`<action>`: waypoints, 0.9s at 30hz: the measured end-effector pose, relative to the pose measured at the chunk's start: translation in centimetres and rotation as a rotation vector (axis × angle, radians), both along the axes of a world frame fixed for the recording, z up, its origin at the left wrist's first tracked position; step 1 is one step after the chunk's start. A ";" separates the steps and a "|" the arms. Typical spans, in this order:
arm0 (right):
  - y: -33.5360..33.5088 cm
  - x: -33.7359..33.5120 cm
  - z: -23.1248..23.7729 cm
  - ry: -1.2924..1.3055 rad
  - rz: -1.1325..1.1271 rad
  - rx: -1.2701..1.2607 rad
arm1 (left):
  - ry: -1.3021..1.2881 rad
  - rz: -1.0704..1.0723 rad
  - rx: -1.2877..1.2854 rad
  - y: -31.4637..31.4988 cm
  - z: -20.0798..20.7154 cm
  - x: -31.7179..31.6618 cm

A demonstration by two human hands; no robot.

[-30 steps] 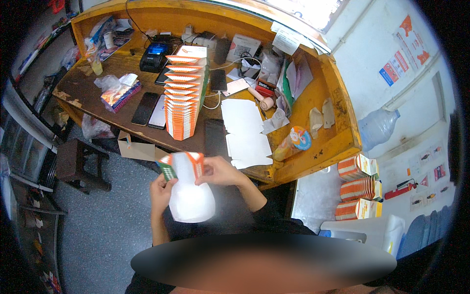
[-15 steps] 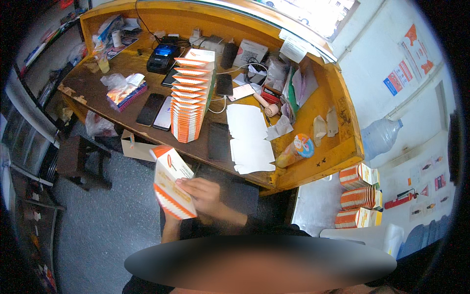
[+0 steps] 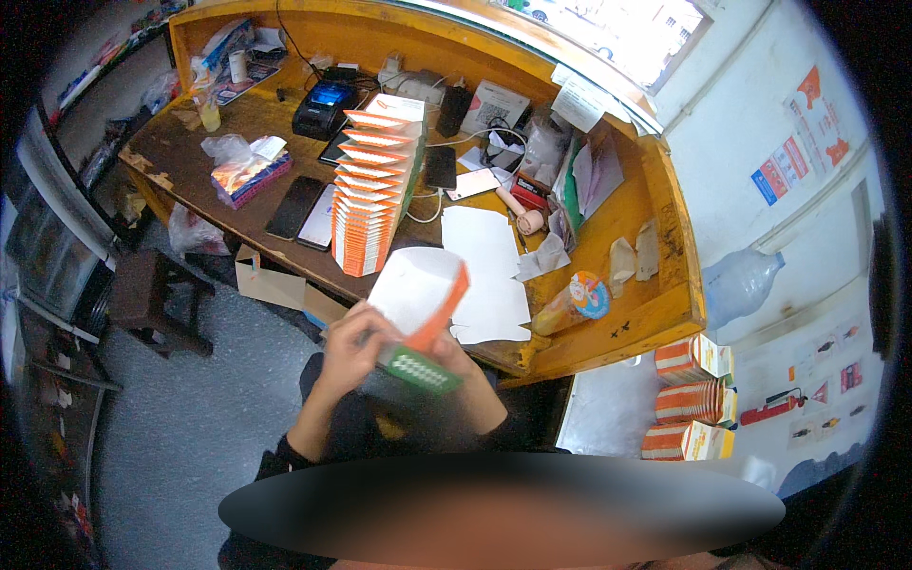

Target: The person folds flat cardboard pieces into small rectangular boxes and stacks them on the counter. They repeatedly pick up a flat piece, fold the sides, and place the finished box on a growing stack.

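Both hands hold a paper food carton (image 3: 418, 290) in front of the desk's near edge. Its white inside faces up, with an orange side wall and a green, white-dotted panel below, slightly blurred. My left hand (image 3: 353, 347) pinches its left edge with bent fingers. Partly hidden behind the carton, my right hand (image 3: 463, 366) grips it from the right and below. Just beyond stands a tall leaning stack of nested orange-and-white cartons (image 3: 366, 223) on the desk. White paper sheets (image 3: 484, 275) lie to the right of that stack, partly covered by the held carton.
The wooden desk (image 3: 171, 157) carries phones (image 3: 296, 207), a tissue pack (image 3: 252, 171), a small black printer (image 3: 325, 109), a pink handheld fan (image 3: 527, 220) and a lidded cup (image 3: 581, 296). More carton stacks (image 3: 684, 404) stand at lower right; a dark stool (image 3: 152, 294) is at left.
The orange-and-white carton bundle in my hands no longer shows its printed side. A carton with its white inside showing is now held farther right, and my left hand has come into full view.
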State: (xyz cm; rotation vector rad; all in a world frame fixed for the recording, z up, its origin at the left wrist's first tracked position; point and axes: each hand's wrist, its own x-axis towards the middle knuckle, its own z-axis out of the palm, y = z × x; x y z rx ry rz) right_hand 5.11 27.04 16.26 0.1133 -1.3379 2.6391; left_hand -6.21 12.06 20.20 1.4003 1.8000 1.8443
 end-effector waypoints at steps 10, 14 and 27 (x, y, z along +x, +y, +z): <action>4.7 2.9 2.7 0.088 -0.278 -0.616 | 0.945 -0.356 -0.551 10.4 10.7 -3.1; 6.5 4.4 3.8 0.044 -0.316 -0.551 | 0.939 0.303 -0.171 18.4 17.7 -10.9; 10.9 -7.4 8.4 -0.253 -0.970 0.408 | 0.654 0.691 -0.826 14.8 -1.8 -12.3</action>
